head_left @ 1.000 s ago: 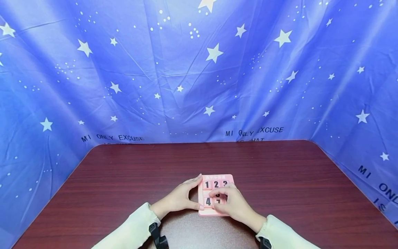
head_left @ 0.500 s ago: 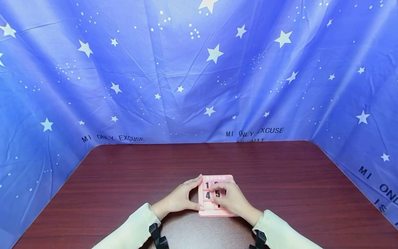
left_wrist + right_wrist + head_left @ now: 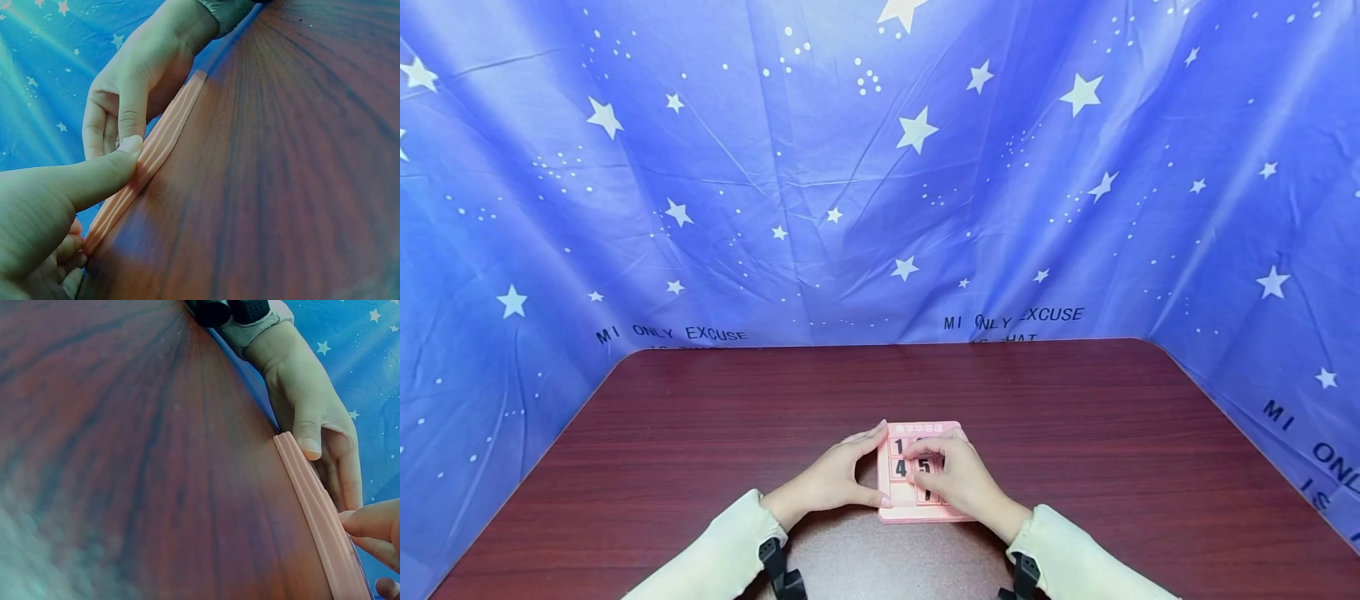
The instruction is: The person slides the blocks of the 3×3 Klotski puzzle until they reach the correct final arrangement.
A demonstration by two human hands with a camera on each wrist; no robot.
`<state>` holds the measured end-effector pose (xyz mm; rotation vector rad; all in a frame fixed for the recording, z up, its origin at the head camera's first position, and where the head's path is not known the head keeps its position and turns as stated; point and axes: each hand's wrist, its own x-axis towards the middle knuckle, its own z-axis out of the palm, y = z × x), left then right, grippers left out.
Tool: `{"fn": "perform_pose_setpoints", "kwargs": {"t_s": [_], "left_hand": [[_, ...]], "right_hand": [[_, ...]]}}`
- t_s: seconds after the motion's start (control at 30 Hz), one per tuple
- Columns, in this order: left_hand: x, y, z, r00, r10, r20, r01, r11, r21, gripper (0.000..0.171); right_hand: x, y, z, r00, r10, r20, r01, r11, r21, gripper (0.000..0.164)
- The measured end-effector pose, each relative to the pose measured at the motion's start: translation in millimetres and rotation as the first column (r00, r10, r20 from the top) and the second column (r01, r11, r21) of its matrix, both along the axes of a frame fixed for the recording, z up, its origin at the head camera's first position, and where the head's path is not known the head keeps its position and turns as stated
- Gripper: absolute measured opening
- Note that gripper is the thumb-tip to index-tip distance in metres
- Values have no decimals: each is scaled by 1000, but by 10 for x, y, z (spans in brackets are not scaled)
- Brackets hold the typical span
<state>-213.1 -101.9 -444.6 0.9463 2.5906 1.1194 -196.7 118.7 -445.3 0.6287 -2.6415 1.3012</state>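
Note:
A pink number slide puzzle (image 3: 891, 514) lies flat on the table, its title strip at the far side. Tiles 1 and 4 stand one below the other at its left, with a bare slot under the 4; tile 5 (image 3: 925, 467) shows partly beside the 4. My left hand (image 3: 829, 477) holds the puzzle's left edge, thumb at the near corner and fingers at the far corner. Over the right part reaches my right hand (image 3: 964, 477), index finger and thumb touching the tiles. It hides most of the right column. Both wrist views show the puzzle's ridged pink side (image 3: 164, 140) edge-on.
The dark red wooden table (image 3: 700, 417) spreads around the puzzle on all sides. Behind and beside it hangs a blue curtain (image 3: 820, 167) with white stars. Black wrist cameras are strapped at both light sleeves (image 3: 707, 546).
Tile 4 has slid up from the bottom row to the middle row, leaving the slot below it. My right hand has shifted slightly; my left hand stays in place.

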Motion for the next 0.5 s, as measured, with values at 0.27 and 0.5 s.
{"fn": "perform_pose_setpoints", "kwargs": {"t_s": [0.27, 0.5], "left_hand": [[-1, 1, -2, 1000, 0, -9, 0, 1000, -7, 98], [-3, 4, -12, 1000, 7, -12, -7, 1000, -1, 99]], "right_hand": [[32, 50, -3, 1000, -5, -31, 4, 1000, -23, 23], [140, 166, -10, 999, -13, -43, 11, 999, -34, 22]]}}
